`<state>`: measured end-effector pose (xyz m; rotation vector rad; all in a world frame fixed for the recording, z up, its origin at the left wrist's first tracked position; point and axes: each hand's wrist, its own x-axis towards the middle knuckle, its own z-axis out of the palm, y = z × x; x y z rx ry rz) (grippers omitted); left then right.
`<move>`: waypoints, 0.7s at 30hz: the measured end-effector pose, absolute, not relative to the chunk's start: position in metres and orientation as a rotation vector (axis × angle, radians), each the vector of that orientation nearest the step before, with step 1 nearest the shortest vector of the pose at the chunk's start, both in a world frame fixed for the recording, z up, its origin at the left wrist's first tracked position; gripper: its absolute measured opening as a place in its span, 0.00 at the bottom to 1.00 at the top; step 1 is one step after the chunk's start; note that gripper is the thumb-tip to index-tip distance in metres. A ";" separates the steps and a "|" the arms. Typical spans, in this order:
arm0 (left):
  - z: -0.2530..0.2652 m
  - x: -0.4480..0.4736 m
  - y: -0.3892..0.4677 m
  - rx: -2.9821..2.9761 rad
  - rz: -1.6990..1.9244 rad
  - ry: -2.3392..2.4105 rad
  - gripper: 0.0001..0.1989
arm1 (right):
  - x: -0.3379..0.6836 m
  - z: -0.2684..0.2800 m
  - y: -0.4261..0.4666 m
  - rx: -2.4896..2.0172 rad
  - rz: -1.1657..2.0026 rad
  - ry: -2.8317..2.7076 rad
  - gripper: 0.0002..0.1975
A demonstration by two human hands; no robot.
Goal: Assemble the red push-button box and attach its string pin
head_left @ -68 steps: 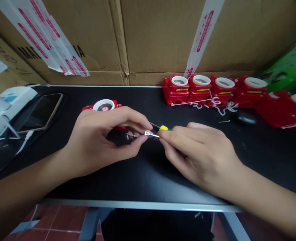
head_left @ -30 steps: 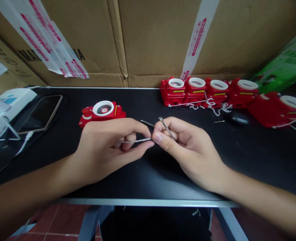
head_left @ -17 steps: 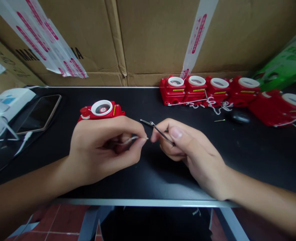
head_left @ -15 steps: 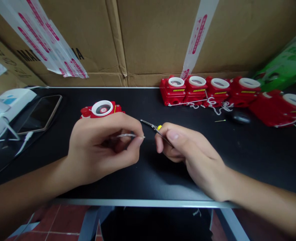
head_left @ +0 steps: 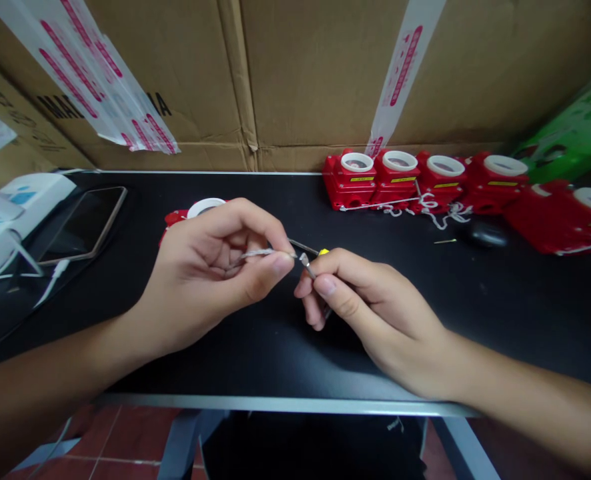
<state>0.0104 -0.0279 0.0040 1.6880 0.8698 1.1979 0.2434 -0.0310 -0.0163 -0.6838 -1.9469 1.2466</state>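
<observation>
My left hand (head_left: 210, 267) pinches a thin white twisted string (head_left: 258, 253) between thumb and forefinger, its end pointing right. My right hand (head_left: 370, 307) grips a slim metal needle-like tool (head_left: 306, 264), whose flat tip sits right at the string's end. Both hands hover over the black table (head_left: 285, 347). A red box with a white round ring (head_left: 198, 208) lies just behind my left hand, partly hidden by it. A small screwdriver with a yellow collar (head_left: 315, 252) lies on the table behind my right fingers.
A row of several red boxes with white rings (head_left: 425, 180) and loose white string (head_left: 438, 213) stands at the back right. A phone (head_left: 83, 223) and white boxes (head_left: 5, 213) lie at left. Cardboard cartons (head_left: 300, 73) wall the back. A green package (head_left: 575, 133) is far right.
My right hand drew the metal tool back from the string, turned it, and has brought its tip to the string's end again. My left hand rose slightly, covering more of the red box.
</observation>
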 end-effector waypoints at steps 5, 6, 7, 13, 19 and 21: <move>-0.001 0.009 -0.026 1.591 1.171 0.791 0.04 | 0.243 -0.013 -0.030 -0.674 1.211 -1.991 0.13; -0.002 0.010 -0.026 1.570 1.169 0.770 0.03 | 0.243 -0.012 -0.030 -0.671 1.219 -1.995 0.14; -0.002 0.010 -0.026 1.549 1.161 0.744 0.03 | 0.243 -0.012 -0.030 -0.666 1.227 -1.999 0.14; -0.002 0.014 -0.026 1.475 1.051 0.599 0.04 | 0.244 -0.012 -0.031 -0.660 1.237 -2.013 0.14; -0.004 0.013 -0.025 1.530 1.060 0.628 0.04 | 0.243 -0.012 -0.030 -0.659 1.250 -2.006 0.14; -0.004 0.012 -0.024 1.565 1.086 0.664 0.03 | 0.243 -0.012 -0.031 -0.665 1.249 -2.005 0.13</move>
